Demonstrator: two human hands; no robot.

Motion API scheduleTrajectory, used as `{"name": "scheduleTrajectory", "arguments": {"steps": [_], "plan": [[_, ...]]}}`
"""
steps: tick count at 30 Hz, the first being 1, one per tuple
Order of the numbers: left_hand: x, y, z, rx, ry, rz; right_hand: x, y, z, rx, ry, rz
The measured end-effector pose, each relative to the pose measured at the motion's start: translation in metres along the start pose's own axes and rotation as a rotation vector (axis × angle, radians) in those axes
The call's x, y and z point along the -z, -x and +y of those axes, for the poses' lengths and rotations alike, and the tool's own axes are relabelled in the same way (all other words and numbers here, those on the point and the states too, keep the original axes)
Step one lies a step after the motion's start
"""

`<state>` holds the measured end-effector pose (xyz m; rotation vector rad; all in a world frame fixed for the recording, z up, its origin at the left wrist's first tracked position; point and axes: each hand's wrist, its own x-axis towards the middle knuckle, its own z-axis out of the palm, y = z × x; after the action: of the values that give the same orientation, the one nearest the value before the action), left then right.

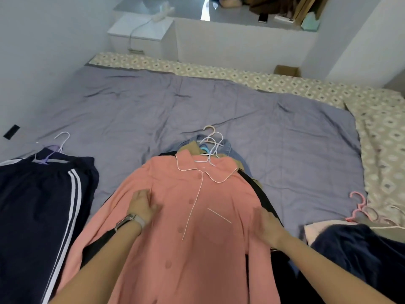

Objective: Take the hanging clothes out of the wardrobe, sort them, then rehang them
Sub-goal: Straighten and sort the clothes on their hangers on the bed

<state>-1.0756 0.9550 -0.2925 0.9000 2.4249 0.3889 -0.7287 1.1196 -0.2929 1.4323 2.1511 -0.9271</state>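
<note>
Both hands flat on a pink shirt (197,216), grasping nothing. Left hand (142,207) pressed palm-down on the soft, matte cloth, fingers spread and relaxed, a watch with a pale strap (130,220) at the wrist. Right hand (266,227) laid on the shirt's other edge, fingers fairly straight, blurred, so hard to read finely. Between the hands: a buttoned placket edged in thin white piping, a piped chest pocket nearer the right hand. Beyond the fingertips: a rounded piped collar, then a stack of thin wire-like hangers (210,145), white, peach and blue hooks overlapping. Under the pink shirt, other garments in a pile: black cloth showing at both edges, tan fabric and blue denim (230,148) near the collar. Outward from the left hand: dark navy track pants (39,205) with white side stripes, on a lilac hanger (52,150). Outward from the right hand: a dark navy garment (355,249) heaped over pale cloth, pink hangers (359,207) just behind. Beneath everything, a smooth, lightly creased grey-blue quilt (197,102) over a beige diamond-patterned sheet (383,128). Farther still, a white bedside cabinet (140,36) and a cluttered ledge.
</note>
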Motion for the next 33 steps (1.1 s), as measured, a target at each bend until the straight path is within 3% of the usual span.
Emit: {"name": "scheduleTrajectory", "arguments": {"steps": [5,11,14,18,22,27,30,33], "plan": [[-0.014,-0.020,-0.009,-0.096,0.064,0.039,0.023,-0.075,-0.021,-0.002,-0.045,0.193],[-0.039,0.006,-0.008,-0.137,0.265,0.132,0.020,-0.109,-0.047,-0.084,-0.039,0.174],[-0.045,0.016,-0.012,-0.111,0.303,0.122,0.014,-0.095,-0.056,-0.046,-0.138,0.132],[-0.032,0.019,-0.003,-0.177,0.322,0.254,0.009,-0.047,-0.075,0.065,-0.461,0.429],[0.006,0.013,0.022,-0.352,0.206,0.424,0.020,0.018,-0.084,0.252,-0.579,0.300],[0.041,0.018,0.065,-0.467,0.108,0.245,0.042,0.081,-0.048,0.200,-0.709,0.229],[0.039,0.040,0.076,-0.525,-0.026,0.134,0.057,0.114,-0.019,0.145,-0.733,0.311],[0.037,0.086,0.096,-0.473,0.056,0.093,0.066,0.149,0.005,0.154,-0.668,0.422]]}}
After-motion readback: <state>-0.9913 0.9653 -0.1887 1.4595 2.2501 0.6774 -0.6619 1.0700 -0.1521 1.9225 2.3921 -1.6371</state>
